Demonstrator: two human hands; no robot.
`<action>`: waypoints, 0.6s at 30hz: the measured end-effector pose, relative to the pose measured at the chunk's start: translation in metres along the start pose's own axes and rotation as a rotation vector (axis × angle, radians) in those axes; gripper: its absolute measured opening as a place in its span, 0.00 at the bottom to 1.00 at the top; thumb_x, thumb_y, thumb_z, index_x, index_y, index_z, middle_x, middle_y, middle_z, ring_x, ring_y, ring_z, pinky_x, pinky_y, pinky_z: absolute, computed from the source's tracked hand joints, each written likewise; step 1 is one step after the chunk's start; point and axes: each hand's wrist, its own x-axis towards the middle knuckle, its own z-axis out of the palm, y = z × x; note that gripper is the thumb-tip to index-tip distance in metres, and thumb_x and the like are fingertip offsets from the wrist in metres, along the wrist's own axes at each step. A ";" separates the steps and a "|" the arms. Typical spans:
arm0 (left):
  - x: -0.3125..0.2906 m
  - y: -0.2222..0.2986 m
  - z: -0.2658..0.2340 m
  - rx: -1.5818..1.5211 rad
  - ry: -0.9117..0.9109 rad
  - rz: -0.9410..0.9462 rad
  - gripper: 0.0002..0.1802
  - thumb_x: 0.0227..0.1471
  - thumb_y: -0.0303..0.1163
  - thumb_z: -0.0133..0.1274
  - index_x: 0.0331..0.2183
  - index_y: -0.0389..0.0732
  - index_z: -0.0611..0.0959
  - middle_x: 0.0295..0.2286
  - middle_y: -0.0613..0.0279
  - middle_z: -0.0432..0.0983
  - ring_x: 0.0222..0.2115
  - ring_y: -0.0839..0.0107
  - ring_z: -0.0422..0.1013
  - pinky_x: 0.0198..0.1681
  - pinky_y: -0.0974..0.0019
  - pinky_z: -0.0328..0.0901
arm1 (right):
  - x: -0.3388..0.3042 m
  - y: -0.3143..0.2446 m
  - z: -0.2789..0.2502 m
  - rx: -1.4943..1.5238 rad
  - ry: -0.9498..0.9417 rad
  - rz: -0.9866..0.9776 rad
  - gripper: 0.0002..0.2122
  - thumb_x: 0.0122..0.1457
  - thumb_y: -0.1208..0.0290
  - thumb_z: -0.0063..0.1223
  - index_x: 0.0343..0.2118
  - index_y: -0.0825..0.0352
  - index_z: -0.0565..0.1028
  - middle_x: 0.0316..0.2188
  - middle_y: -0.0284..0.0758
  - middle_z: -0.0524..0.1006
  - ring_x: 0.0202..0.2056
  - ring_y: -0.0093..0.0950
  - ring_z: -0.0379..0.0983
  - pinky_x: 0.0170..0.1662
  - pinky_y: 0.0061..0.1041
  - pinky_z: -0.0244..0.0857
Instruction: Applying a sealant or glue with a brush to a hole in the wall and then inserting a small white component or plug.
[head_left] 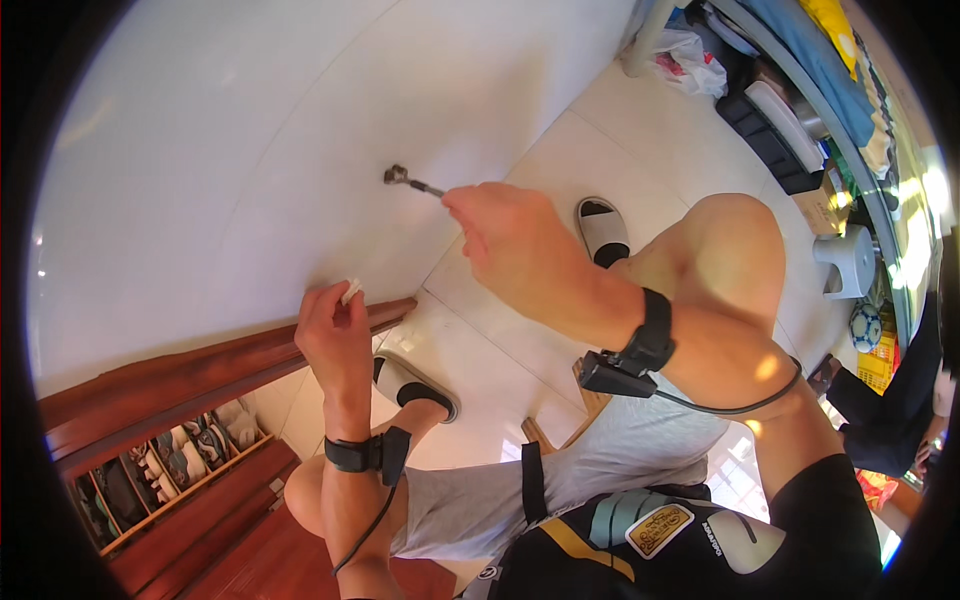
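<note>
The right hand (520, 245) grips a thin metal tool (425, 187); its shaft runs leftward to the wall fitting (396, 176). The left hand (335, 335) pinches a small white piece (351, 291) lower down against the white wall (200, 150).

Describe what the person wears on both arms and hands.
Both hands are bare, without gloves, and no sleeves cover the forearms. The left hand has a black strap at the wrist with a small black box, and a thin black cable runs down from it. The right hand has a black band with a black boxy module underneath; its black cable curves back toward the elbow.
</note>
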 end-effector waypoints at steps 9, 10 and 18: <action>0.000 0.003 -0.001 0.016 -0.035 0.002 0.10 0.48 0.19 0.62 0.36 0.33 0.85 0.29 0.58 0.75 0.23 0.69 0.73 0.28 0.68 0.69 | 0.015 0.005 -0.013 -0.043 0.088 0.020 0.04 0.50 0.84 0.49 0.30 0.76 0.72 0.24 0.52 0.74 0.29 0.52 0.72 0.34 0.45 0.68; -0.002 0.005 0.000 0.013 -0.034 0.009 0.10 0.48 0.19 0.62 0.36 0.33 0.85 0.29 0.58 0.75 0.23 0.69 0.73 0.28 0.68 0.69 | 0.014 0.010 -0.011 -0.097 0.030 0.065 0.04 0.50 0.84 0.49 0.30 0.76 0.72 0.23 0.51 0.74 0.29 0.51 0.72 0.34 0.44 0.68; 0.000 0.009 0.001 -0.107 0.125 0.109 0.10 0.49 0.18 0.63 0.36 0.34 0.85 0.34 0.58 0.77 0.27 0.72 0.76 0.27 0.73 0.74 | 0.022 -0.001 -0.031 -0.025 0.158 0.072 0.05 0.59 0.81 0.51 0.36 0.74 0.77 0.24 0.48 0.76 0.25 0.43 0.76 0.29 0.36 0.68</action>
